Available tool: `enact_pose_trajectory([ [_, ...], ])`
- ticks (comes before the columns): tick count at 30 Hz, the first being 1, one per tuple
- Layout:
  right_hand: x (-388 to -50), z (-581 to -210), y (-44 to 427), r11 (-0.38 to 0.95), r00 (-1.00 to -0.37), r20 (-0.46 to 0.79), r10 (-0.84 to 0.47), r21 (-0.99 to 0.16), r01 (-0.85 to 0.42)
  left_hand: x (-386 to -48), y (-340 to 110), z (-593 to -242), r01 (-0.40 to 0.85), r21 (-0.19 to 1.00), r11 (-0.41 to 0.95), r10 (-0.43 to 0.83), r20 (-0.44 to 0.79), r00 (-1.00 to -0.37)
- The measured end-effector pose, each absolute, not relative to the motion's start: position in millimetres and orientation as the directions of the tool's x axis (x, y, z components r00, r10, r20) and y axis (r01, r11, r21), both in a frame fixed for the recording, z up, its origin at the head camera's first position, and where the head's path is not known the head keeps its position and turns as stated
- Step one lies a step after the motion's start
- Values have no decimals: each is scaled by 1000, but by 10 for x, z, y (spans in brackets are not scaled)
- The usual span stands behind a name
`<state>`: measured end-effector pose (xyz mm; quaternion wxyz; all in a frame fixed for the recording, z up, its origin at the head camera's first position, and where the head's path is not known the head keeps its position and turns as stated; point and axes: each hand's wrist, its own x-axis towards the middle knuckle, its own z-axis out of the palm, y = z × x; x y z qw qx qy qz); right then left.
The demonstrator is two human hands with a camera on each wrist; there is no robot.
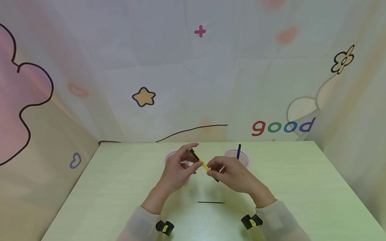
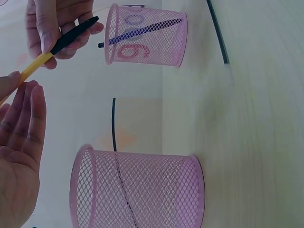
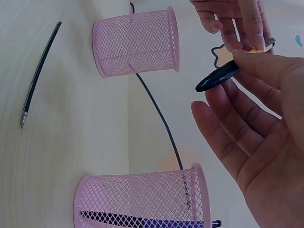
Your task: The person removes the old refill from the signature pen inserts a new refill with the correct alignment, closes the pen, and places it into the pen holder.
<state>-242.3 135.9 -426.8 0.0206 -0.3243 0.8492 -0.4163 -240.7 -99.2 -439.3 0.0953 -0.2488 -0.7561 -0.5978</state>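
A yellow pen with a black clip end and a black tip section is held in the air between both hands. My left hand pinches its yellow barrel, the clip end pointing up and left. With thumb and fingers, my right hand grips the lower part near the black tip section. On the table below lies a thin dark pen refill, its metal point showing in the right wrist view.
Two pink mesh pen holders stand behind the hands: the left one and the right one. A blue pen leans in the right holder. Printed curtains rise behind and beside the table.
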Motion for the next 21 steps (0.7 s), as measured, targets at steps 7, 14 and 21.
enact_pose_trajectory([
  [7, -2409, -4277, 1342, 430, -787, 244, -567, -727, -535, -2421, -896, -4400, 465, 869, 172, 260, 415, -872],
  [14, -2399, -4293, 1358, 438, -807, 238, -540, -739, -511, -2434, -800, -4428, 438, 878, 190, 275, 381, -883],
  [21, -2373, -4302, 1358, 437, -830, 246, -501, -756, -488, -2439, -746, -4444, 416, 889, 193, 271, 359, -893],
])
